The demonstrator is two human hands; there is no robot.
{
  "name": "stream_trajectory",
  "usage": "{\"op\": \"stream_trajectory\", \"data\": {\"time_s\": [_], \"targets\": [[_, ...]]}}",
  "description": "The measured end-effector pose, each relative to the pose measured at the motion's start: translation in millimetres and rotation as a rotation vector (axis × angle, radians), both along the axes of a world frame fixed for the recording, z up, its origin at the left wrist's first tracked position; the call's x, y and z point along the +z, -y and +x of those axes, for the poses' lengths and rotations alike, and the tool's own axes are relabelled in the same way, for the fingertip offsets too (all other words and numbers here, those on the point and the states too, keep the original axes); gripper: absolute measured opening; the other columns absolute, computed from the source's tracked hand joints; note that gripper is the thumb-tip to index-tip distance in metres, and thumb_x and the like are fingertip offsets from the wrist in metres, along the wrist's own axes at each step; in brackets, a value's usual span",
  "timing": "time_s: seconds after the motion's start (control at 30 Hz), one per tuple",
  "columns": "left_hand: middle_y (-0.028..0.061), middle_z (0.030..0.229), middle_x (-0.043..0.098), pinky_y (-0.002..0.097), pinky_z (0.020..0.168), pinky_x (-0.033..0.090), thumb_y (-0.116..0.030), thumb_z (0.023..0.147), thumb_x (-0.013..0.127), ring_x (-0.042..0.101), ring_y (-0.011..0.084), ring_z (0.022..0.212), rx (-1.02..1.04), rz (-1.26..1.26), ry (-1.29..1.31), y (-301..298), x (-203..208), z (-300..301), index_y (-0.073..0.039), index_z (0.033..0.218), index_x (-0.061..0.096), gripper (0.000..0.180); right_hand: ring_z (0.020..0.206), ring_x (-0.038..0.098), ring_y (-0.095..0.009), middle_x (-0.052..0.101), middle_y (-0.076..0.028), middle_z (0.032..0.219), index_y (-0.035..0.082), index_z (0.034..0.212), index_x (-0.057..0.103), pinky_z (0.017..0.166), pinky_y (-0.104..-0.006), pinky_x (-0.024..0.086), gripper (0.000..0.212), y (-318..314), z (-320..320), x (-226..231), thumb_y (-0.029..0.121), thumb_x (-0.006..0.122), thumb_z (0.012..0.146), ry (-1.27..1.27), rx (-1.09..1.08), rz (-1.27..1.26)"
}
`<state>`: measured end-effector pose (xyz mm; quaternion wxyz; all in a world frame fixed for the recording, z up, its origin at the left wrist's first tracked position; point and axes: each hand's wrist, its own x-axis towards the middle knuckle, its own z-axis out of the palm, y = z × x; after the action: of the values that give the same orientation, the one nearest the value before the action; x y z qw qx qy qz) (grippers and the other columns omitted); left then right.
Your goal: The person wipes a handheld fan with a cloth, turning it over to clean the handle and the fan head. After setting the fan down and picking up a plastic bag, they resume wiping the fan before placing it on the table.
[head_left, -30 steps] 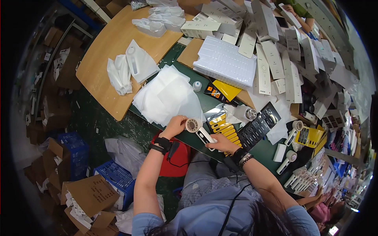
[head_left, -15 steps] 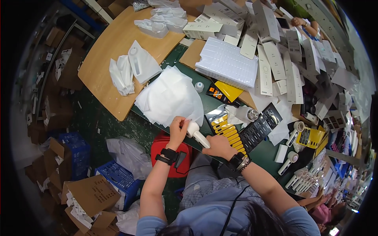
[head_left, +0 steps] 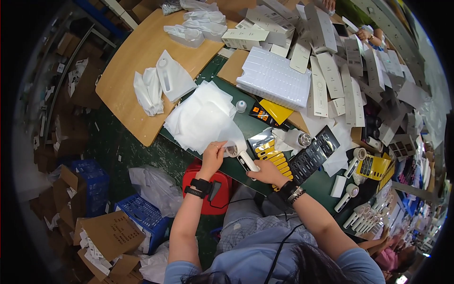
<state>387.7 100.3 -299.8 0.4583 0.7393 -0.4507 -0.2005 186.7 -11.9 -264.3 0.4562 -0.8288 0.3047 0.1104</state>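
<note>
A white handheld fan [head_left: 247, 163] with a round head and a dark strip on its handle is held over the near edge of the green table. My right hand [head_left: 268, 174] is closed round the lower handle. Beside the fan's head, my left hand [head_left: 213, 155] pinches the edge of a thin translucent white bag [head_left: 232, 134]. This bag lies at or over the round head; how far the head is inside it I cannot tell. Just beyond, a loose pile of flat white bags [head_left: 196, 113] covers the table's left part.
Black and yellow sticker sheets [head_left: 313, 154] lie right of the fan, near a small bottle [head_left: 241, 106]. Behind are a white tray stack [head_left: 276, 78] and many white boxes [head_left: 326, 71]. Bagged fans [head_left: 172, 75] rest on the wooden table [head_left: 123, 90]. More fans [head_left: 350, 191] lie right.
The fan has turned in my right hand, so its grille and dark handle strip now show. The top bag has come away from the pile toward the fan's head.
</note>
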Motion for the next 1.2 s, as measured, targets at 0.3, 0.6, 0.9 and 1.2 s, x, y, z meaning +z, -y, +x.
{"op": "stream_trajectory", "data": {"time_s": [0.3, 0.6, 0.9, 1.2], "targets": [[0.0088, 0.07, 0.055, 0.0363, 0.056, 0.045, -0.003, 0.073, 0.059, 0.055, 0.0262, 0.065, 0.001, -0.143, 0.485, -6.3, 59.1, -26.3, -0.004, 0.09, 0.063, 0.017, 0.065, 0.061, -0.036, 0.06, -0.019, 0.067, 0.0, 0.083, 0.06, 0.059, -0.0444, 0.049, 0.042, -18.1, 25.5, 50.9, 0.039, 0.064, 0.069, -0.011, 0.086, -0.288], [0.0077, 0.068, 0.053, 0.033, 0.054, 0.043, 0.0, 0.074, 0.06, 0.055, 0.0232, 0.061, 0.036, -0.209, 0.405, -37.0, 77.3, -50.5, -0.004, 0.093, 0.062, 0.019, 0.052, 0.053, -0.013, 0.057, -0.004, 0.062, 0.003, 0.092, 0.061, 0.048, -0.0243, 0.039, 0.032, -11.2, 28.9, 33.5, 0.033, 0.057, 0.082, 0.225, -0.274, 0.774], [0.0114, 0.069, 0.055, 0.0305, 0.053, 0.043, 0.005, 0.078, 0.055, 0.055, 0.024, 0.059, 0.418, -0.279, -0.081, -47.3, 79.5, -96.4, -0.001, 0.09, 0.06, 0.015, 0.061, 0.053, -0.009, 0.059, -0.004, 0.074, 0.003, 0.098, 0.06, 0.053, -0.0207, 0.039, 0.025, -33.6, 41.4, 14.7, 0.024, 0.057, 0.085, 0.296, -0.541, 1.584], [0.0106, 0.073, 0.059, 0.0342, 0.055, 0.048, 0.002, 0.07, 0.062, 0.059, 0.0272, 0.062, 0.019, -0.266, 0.277, -63.4, 101.6, -93.1, -0.004, 0.087, 0.059, 0.018, 0.081, 0.062, -0.018, 0.064, -0.009, 0.086, 0.001, 0.099, 0.06, 0.069, -0.0301, 0.048, 0.025, -58.6, 49.4, 29.1, 0.021, 0.059, 0.083, 0.459, -0.434, 0.664]]}}
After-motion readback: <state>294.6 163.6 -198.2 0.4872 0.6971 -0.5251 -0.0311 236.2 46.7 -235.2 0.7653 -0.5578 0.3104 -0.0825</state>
